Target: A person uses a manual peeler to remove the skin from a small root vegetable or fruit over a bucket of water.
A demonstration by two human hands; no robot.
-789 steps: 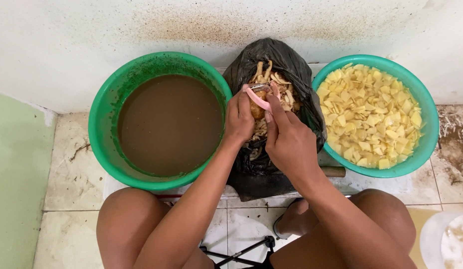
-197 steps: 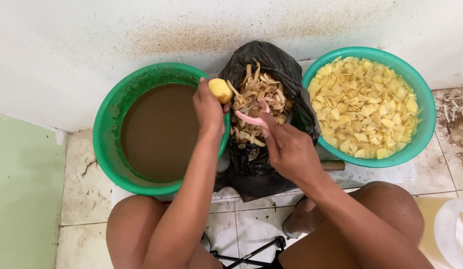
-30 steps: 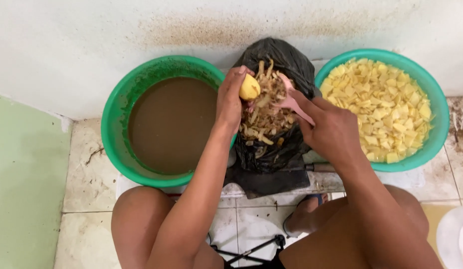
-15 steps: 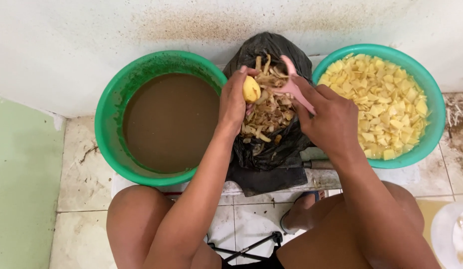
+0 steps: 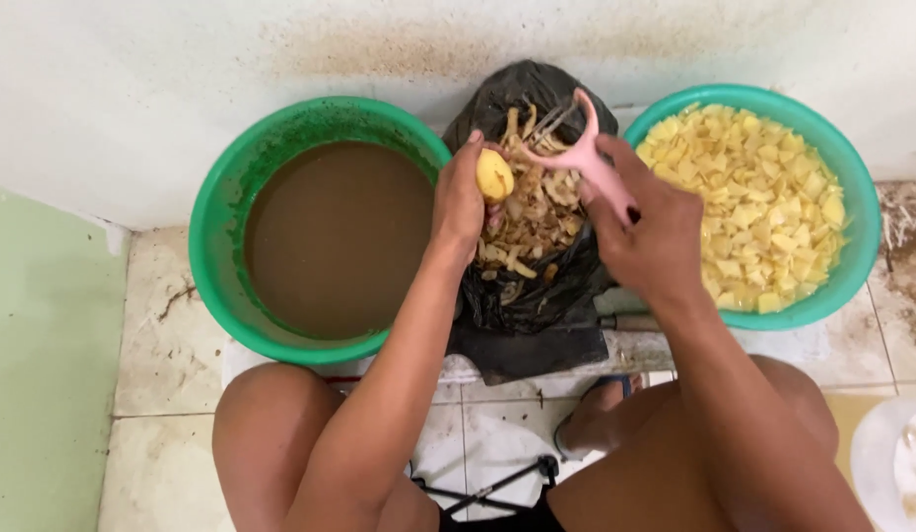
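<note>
Potato (image 5: pixel 494 175): small, smooth, yellow, pinched in your left hand (image 5: pixel 459 202) over the black bag (image 5: pixel 533 296) of peels (image 5: pixel 537 212). Your right hand (image 5: pixel 655 236) is closed round the pink peeler (image 5: pixel 584 158). Wet skin may slip; likely drops into the left basin (image 5: pixel 213 236) of murky brown water. Cut pieces (image 5: pixel 753 212) fill the right basin (image 5: pixel 857 266).

Green basins (image 5: pixel 221 246) flanking peel bag (image 5: pixel 537 286)
</note>
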